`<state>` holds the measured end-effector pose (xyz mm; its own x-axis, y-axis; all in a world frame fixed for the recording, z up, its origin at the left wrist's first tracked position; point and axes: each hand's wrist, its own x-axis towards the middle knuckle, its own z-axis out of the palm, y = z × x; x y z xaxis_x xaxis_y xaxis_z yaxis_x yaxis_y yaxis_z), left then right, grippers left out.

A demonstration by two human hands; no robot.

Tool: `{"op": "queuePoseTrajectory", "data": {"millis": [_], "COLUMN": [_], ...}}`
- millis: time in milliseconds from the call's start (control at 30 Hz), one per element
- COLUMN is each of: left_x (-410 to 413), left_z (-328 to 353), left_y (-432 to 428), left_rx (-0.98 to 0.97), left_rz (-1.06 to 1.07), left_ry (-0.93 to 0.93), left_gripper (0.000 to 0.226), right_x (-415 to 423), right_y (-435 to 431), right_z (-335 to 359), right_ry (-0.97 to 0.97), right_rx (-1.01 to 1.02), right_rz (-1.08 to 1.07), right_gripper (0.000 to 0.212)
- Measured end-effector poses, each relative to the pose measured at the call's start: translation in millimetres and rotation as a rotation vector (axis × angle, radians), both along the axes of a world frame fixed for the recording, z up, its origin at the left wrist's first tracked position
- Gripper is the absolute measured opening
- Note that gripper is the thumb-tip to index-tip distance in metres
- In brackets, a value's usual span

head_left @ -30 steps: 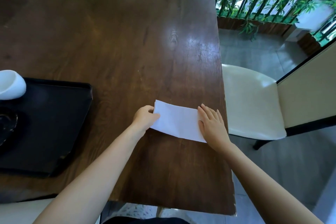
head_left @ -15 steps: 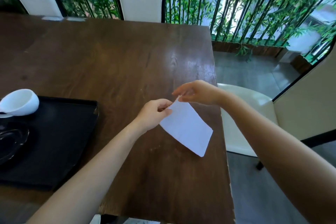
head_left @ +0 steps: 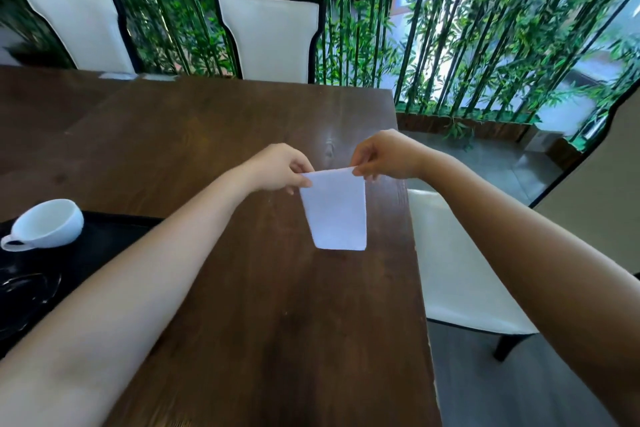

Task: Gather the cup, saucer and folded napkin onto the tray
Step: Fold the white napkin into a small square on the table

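A white folded napkin point(head_left: 336, 211) hangs in the air above the dark wooden table point(head_left: 242, 322), held by its top edge. My left hand point(head_left: 280, 168) pinches its top left corner and my right hand point(head_left: 384, 156) pinches its top right corner. At the left edge lies a black tray point(head_left: 104, 236). A white cup point(head_left: 46, 224) rests tilted on the tray's far part. A dark glossy saucer point(head_left: 24, 291) sits on the tray nearer to me, partly cut off by the frame. My left forearm crosses over the tray's right side.
A white-seated chair point(head_left: 457, 274) stands right of the table, close to its right edge. Two white-backed chairs point(head_left: 273, 35) stand at the far side. Bamboo plants point(head_left: 450, 28) and a wooden planter edge lie beyond.
The napkin has gone from flat on the table to lifted, now hanging straight down from both hands at its top corners. My view has tilted upward, showing the far chairs.
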<state>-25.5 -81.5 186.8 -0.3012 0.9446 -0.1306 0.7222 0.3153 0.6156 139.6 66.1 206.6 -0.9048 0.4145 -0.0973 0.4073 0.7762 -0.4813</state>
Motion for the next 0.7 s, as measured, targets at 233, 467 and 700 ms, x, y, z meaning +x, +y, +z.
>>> {"op": "queuePoseTrajectory", "data": {"millis": [233, 467, 700], "left_x": [-14, 25, 82], "left_z": [6, -56, -142], "left_y": [18, -28, -108], "left_rx": [0.174, 0.366, 0.442], "left_rz": [0.047, 0.064, -0.013], "left_ry": [0.115, 0.237, 0.278], "left_gripper": [0.005, 0.008, 0.012], "right_x": [-4, 30, 94], "right_y": [9, -29, -99], "right_z": [-1, -52, -132], "right_ry": [0.193, 0.245, 0.172], "right_rx": [0.081, 0.22, 0.132], "right_rz": [-0.133, -0.082, 0.03], "right_gripper": [0.006, 0.009, 0.012]}}
